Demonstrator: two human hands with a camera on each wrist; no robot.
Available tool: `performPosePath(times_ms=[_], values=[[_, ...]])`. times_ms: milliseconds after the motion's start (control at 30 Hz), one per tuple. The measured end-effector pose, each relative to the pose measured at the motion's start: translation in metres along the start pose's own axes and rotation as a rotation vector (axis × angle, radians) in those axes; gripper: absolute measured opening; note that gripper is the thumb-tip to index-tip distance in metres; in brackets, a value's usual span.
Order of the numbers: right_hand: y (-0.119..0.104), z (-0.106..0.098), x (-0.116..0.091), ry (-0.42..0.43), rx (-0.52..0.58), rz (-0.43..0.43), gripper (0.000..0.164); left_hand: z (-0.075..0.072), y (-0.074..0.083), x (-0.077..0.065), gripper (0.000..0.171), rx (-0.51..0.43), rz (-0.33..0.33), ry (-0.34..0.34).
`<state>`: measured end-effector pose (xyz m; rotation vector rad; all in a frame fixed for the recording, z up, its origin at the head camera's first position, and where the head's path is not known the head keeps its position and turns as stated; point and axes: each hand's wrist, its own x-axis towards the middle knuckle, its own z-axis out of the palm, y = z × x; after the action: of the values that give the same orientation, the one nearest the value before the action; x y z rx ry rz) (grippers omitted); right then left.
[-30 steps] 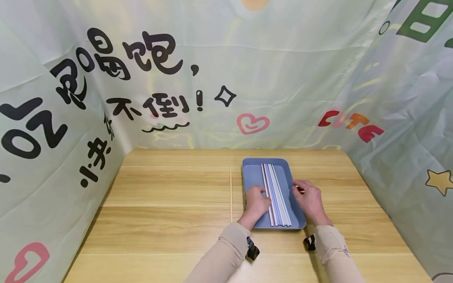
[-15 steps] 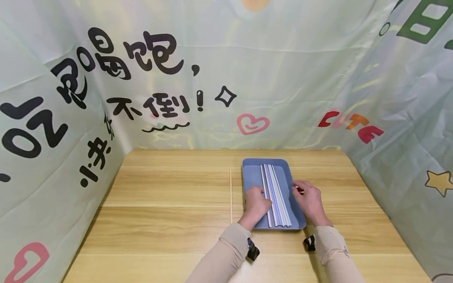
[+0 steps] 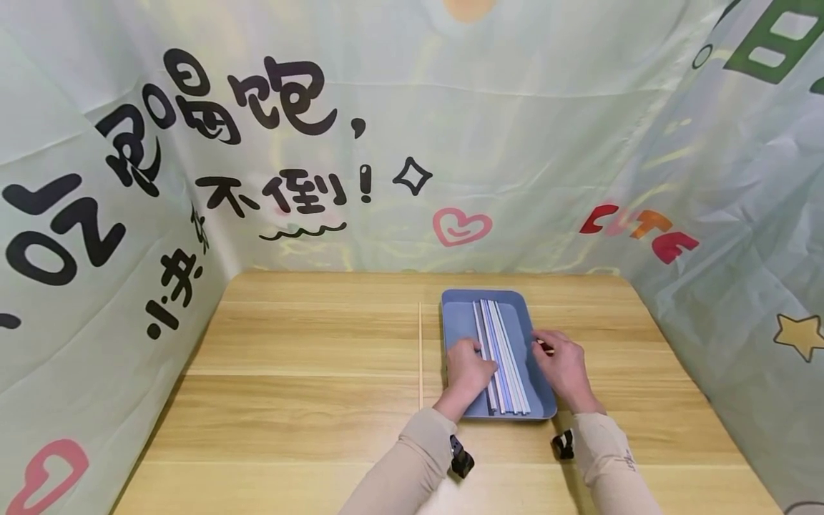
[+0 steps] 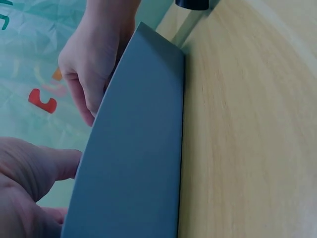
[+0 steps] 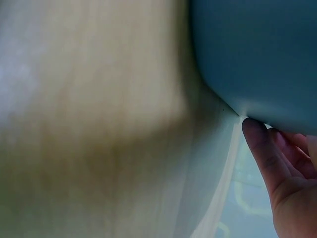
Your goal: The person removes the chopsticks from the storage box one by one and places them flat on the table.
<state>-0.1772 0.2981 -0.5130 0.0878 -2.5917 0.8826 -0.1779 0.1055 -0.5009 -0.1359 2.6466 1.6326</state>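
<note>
A blue rectangular tray [image 3: 458,309] holds several long chopsticks [image 3: 506,350], pale, blue and purple, lying side by side lengthwise. My left hand [image 3: 468,368] reaches over the tray's left rim, pinching the leftmost chopstick [image 3: 491,400] between thumb and curled fingers. The left wrist view shows mostly the tray's outer wall [image 4: 133,139], which hides the chopsticks. At the right rim, my right hand [image 3: 565,365] grips the tray's edge, its thumb against the outer wall [image 5: 257,59] in the right wrist view.
One thin tan chopstick [image 3: 420,350] lies alone on the wooden table [image 3: 309,400], left of the tray. Printed cloth [image 3: 528,143] hangs behind the table and on both sides. Black wrist cameras [image 3: 460,458] sit below both cuffs.
My left fingers shift slightly right, and the leftmost chopstick turns and moves a little beside the others; a dark end now shows. My right hand and the tray stay almost still.
</note>
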Motion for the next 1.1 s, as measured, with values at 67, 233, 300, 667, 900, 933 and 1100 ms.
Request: performPosePath(times_ms=[67, 233, 300, 667, 900, 933, 1100], values=[[0.0, 0.0, 0.0, -0.003, 0.001, 0.006, 0.026, 0.0, 0.001, -0.001, 0.038, -0.018, -0.007, -0.006], [-0.001, -0.001, 0.0, -0.01, 0.002, 0.018, 0.026, -0.005, 0.005, -0.003, 0.036, -0.04, -0.029, -0.026], [-0.001, -0.001, 0.0, -0.012, 0.006, 0.02, 0.026, -0.007, 0.007, -0.004, 0.035, -0.036, -0.042, -0.031], [-0.001, -0.002, -0.002, -0.003, 0.007, 0.012, 0.026, -0.028, 0.013, -0.009, 0.034, -0.24, -0.11, -0.12], [-0.001, -0.004, -0.002, -0.027, 0.003, 0.037, 0.027, -0.048, 0.005, -0.003, 0.03, -0.312, -0.063, -0.11], [-0.001, -0.004, -0.002, -0.027, 0.001, 0.039, 0.027, -0.052, 0.003, -0.001, 0.03, -0.317, -0.06, -0.105], [-0.002, -0.003, -0.001, -0.021, 0.0, 0.034, 0.026, -0.069, -0.009, 0.007, 0.03, -0.326, -0.063, -0.073]])
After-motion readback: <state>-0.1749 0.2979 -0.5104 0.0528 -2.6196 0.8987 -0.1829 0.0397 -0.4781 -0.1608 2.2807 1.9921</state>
